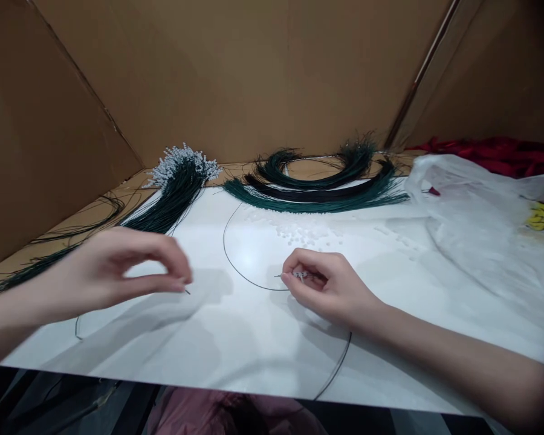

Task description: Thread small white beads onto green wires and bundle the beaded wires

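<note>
My left hand point(113, 266) is raised over the left of the white board point(254, 338), thumb and forefinger pinched on a thin dark wire point(187, 292) whose short tip sticks out. My right hand point(330, 284) is closed in a pinch near the middle, on a thin wire carrying a few small white beads point(301, 275). Its curled fingers partly hide the beads. A dark wire point(224, 241) curves across the board to the right fingers. Below the right wrist another stretch of dark wire point(340, 362) runs to the front edge. Loose white beads point(299, 229) lie scattered behind the right hand.
At the back left lies a bundle of green wires with white beaded ends point(184, 166). Bundles of dark green wire point(317, 202) curve behind the loose beads. A clear plastic bag point(480, 211) and red fabric point(494, 154) occupy the right. Cardboard walls point(254, 78) enclose the back and sides.
</note>
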Motion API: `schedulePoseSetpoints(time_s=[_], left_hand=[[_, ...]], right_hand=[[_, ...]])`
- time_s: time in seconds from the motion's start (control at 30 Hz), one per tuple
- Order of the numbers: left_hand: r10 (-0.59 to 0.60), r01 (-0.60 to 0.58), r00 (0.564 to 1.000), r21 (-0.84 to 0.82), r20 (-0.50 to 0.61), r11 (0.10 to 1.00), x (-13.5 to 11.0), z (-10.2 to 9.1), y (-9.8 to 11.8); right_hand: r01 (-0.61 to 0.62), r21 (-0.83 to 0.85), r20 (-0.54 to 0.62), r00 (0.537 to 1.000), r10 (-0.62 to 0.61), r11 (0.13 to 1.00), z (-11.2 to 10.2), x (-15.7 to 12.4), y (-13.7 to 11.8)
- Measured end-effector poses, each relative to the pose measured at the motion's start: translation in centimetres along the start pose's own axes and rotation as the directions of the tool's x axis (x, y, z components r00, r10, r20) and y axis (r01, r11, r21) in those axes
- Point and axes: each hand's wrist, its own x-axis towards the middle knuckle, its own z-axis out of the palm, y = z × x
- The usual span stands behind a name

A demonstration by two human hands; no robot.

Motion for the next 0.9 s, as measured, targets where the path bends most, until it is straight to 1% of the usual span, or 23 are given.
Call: schedulePoseSetpoints(time_s=[0.17, 0.23, 0.33, 0.43, 0.53, 0.7, 0.9], left_hand=[[-0.055, 0.054, 0.998, -0.121, -0.005, 0.991, 4.6, 5.5, -1.3], [-0.081, 0.083, 0.996, -0.181, 0.020, 0.980, 5.5, 7.3, -2.2], [-0.109, 0.120, 0.993, -0.284, 0.053, 0.951, 5.6, 8.8, -3.6], [-0.116, 0.130, 0.991, -0.362, 0.060, 0.923, 5.2, 9.3, -4.4], [-0.123, 0.139, 0.990, -0.388, 0.066, 0.911, 5.0, 9.4, -4.7], [-0.132, 0.152, 0.988, -0.357, 0.080, 0.922, 5.2, 9.4, -4.6], [-0.080, 0.101, 0.994, -0.305, 0.080, 0.947, 5.3, 9.2, -4.9]], right_hand=[[-0.045, 0.041, -0.015, 0.999, 0.046, 0.998, -0.1, 0.1, -0.2], [-0.052, 0.062, -0.019, 0.998, 0.054, 0.997, -0.1, 0.1, -0.3], [-0.043, 0.075, -0.039, 0.998, 0.046, 0.996, -0.2, 0.1, -0.3], [-0.028, 0.069, -0.058, 0.998, 0.032, 0.997, -0.3, -0.1, -0.4], [-0.010, 0.056, -0.068, 0.998, 0.013, 0.998, -0.4, -0.1, -0.5], [0.007, 0.051, -0.051, 0.999, -0.004, 0.999, -0.5, 0.0, -0.6], [0.023, 0.022, -0.065, 0.998, -0.021, 1.000, -0.5, 0.0, -0.6]])
